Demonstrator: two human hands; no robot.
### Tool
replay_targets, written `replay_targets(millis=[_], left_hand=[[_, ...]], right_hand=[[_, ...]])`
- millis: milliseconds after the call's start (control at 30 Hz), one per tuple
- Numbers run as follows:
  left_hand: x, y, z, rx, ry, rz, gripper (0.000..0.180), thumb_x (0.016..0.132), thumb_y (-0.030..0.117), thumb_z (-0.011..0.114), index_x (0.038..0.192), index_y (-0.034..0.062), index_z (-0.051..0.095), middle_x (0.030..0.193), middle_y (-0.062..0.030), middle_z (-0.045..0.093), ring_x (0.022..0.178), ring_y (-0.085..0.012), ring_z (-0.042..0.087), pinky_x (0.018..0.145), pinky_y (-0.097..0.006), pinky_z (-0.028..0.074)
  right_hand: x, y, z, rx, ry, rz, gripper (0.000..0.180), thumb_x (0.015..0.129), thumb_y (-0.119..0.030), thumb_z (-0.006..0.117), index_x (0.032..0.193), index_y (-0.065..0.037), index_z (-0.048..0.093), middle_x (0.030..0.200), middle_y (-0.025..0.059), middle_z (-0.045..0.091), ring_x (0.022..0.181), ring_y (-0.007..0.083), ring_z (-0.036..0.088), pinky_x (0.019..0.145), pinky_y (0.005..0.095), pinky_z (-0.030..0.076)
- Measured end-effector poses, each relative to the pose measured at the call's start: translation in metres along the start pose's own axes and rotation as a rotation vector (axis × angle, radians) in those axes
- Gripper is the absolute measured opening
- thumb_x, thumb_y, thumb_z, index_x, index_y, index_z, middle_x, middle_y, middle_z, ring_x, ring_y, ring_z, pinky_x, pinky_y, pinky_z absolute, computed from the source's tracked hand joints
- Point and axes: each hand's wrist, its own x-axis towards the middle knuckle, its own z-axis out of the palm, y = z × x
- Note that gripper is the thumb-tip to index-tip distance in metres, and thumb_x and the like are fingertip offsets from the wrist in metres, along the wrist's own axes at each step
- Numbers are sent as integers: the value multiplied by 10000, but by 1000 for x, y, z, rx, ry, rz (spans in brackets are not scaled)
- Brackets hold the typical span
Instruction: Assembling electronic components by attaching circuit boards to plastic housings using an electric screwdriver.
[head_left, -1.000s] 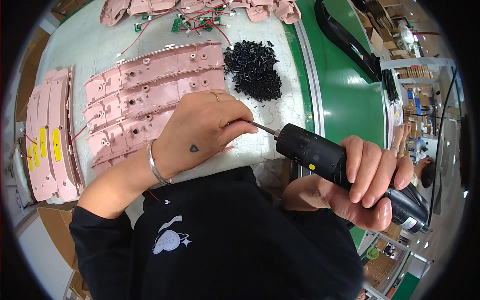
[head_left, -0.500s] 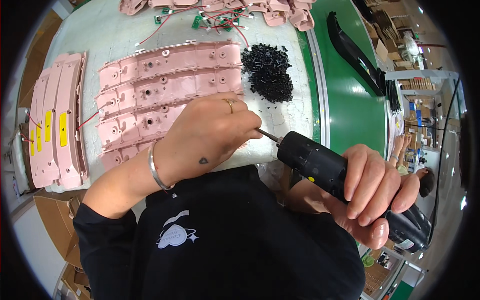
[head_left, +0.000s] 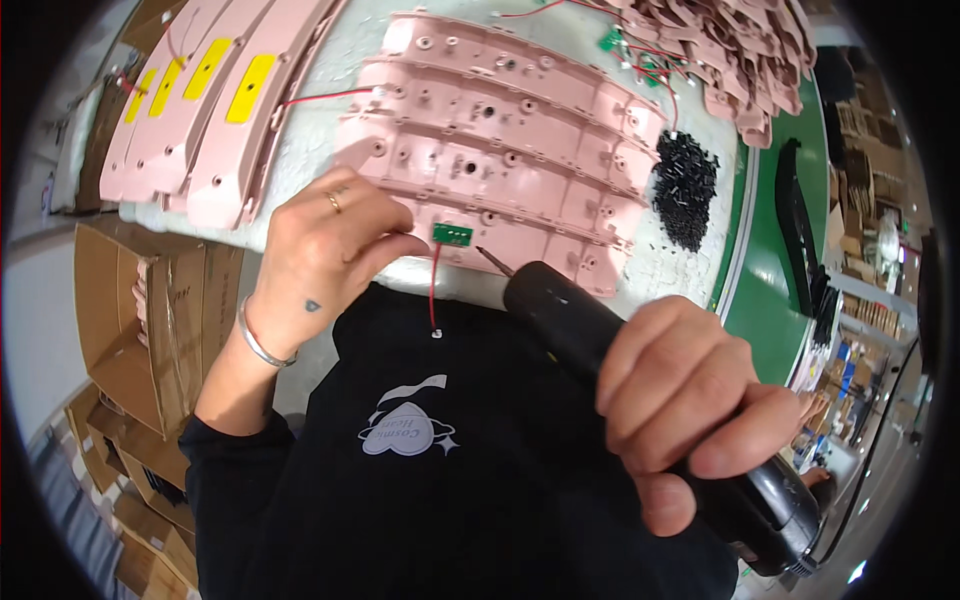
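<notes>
My right hand (head_left: pixel 690 400) is wrapped around a black electric screwdriver (head_left: pixel 565 315). Its thin bit points left, its dark tip just right of a small green circuit board (head_left: pixel 455 234). That board lies on the nearest of several pink plastic shells (head_left: pixel 560 245), with a red wire (head_left: pixel 433 295) hanging down from it to a white plug. My left hand (head_left: pixel 335 240) is closed, fingers curled and thumb pointing at the board's left end. Whether the thumb touches the board, or the fingers pinch anything, I cannot make out.
A heap of small black screws (head_left: pixel 686 190) lies right of the shells. More pink parts (head_left: pixel 740 45) and wired green boards (head_left: pixel 652 72) sit at the far right. Pink shells with yellow stickers (head_left: pixel 250 88) stand left. Beyond a green surface edge lies a black curved part (head_left: pixel 795 215).
My left hand has moved from the screwdriver's tip leftward, beside the green board. The screwdriver has swung left over the nearest shell. The whole view has shifted, uncovering the board.
</notes>
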Motion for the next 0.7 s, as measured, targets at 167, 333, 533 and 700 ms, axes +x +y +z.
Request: replay_targets(millis=[167,333,533,700], left_hand=[[-4,-4,7,95,69,216,218,592,104,750,740,74,592,701,-6,584,764,-198,568,570,-309,468],[-7,-18,16,18,31,194,191,630,120,740,759,102,599,656,-14,549,738,-198,562,545,-313,447],[-6,-26,19,-22,18,184,191,615,139,748,767,76,652,685,-18,630,710,-209,532,579,-300,458],[-5,-29,20,-42,19,211,188,613,119,738,773,71,650,693,-22,627,714,-213,539,587,-297,462]], right_hand=[[9,15,19,-75,24,104,278,765,-132,659,931,-123,435,627,-42,533,461,76,510,479,212,437],[12,27,26,-92,38,72,288,753,-127,639,941,-110,422,622,-35,526,452,77,502,461,219,428],[17,34,29,-124,-7,98,285,741,-107,630,917,-104,407,601,-28,521,453,87,507,448,227,423],[33,29,35,-162,-72,215,283,733,-95,651,874,-110,406,577,-20,517,449,104,509,442,244,423]])
